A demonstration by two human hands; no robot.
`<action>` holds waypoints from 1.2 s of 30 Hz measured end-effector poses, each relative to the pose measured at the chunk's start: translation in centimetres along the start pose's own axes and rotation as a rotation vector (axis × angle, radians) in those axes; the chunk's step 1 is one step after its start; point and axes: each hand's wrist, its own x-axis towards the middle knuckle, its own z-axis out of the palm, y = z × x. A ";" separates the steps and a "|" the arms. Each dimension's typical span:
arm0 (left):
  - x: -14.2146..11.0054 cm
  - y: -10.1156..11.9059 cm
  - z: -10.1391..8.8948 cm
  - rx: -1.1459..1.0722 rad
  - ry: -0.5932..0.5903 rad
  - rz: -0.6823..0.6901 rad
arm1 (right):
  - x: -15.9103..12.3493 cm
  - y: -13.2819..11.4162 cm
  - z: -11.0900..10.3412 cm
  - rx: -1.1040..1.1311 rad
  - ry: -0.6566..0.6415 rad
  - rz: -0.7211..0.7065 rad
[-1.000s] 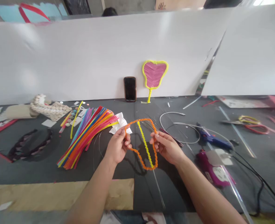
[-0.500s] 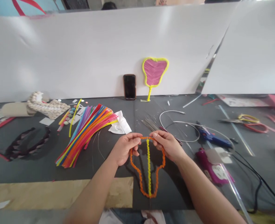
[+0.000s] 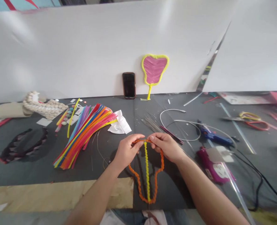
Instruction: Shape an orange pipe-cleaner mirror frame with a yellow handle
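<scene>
An orange pipe-cleaner frame point(image 3: 138, 184) with a yellow pipe cleaner point(image 3: 147, 175) down its middle lies over the dark table, its narrow end toward me. My left hand point(image 3: 126, 151) and my right hand point(image 3: 165, 146) both pinch the frame's top edge, fingertips almost meeting where the yellow strand joins the orange. A fan of many coloured pipe cleaners point(image 3: 86, 131) lies to the left of my hands.
A finished pink and yellow paddle shape point(image 3: 154, 70) and a phone point(image 3: 129, 85) lean on the white board behind. Thin wires point(image 3: 152, 123), a wire hoop point(image 3: 176, 122), a blue glue gun point(image 3: 213, 136), a pink glue gun point(image 3: 211, 165) and scissors point(image 3: 251, 120) lie right. White tissue point(image 3: 120, 125) lies ahead.
The frame was turned from tilted sideways in the air to lying with its narrow end toward me. Both hands shifted from its sides to pinch its top edge together.
</scene>
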 end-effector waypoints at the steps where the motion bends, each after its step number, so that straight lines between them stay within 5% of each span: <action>1: 0.0 0.0 0.0 0.066 0.005 0.058 | 0.0 0.0 0.0 -0.004 -0.001 0.001; 5: 0.0 0.5 -0.2 0.321 0.008 0.234 | 0.0 0.0 0.0 -0.004 -0.010 -0.004; 11: -0.3 0.6 -0.3 0.476 -0.011 0.258 | 0.0 0.0 0.1 -0.052 -0.007 -0.007; 22: -0.4 0.7 -0.6 0.369 0.124 0.166 | -0.3 -0.7 -0.2 0.031 0.039 -0.018; 30: -0.5 0.5 -0.7 0.415 -0.002 0.241 | -0.2 -0.6 -0.5 -0.163 0.033 -0.072; 36: -0.4 1.0 -0.5 0.278 0.001 0.167 | -0.2 -0.5 -0.1 -0.154 0.041 -0.064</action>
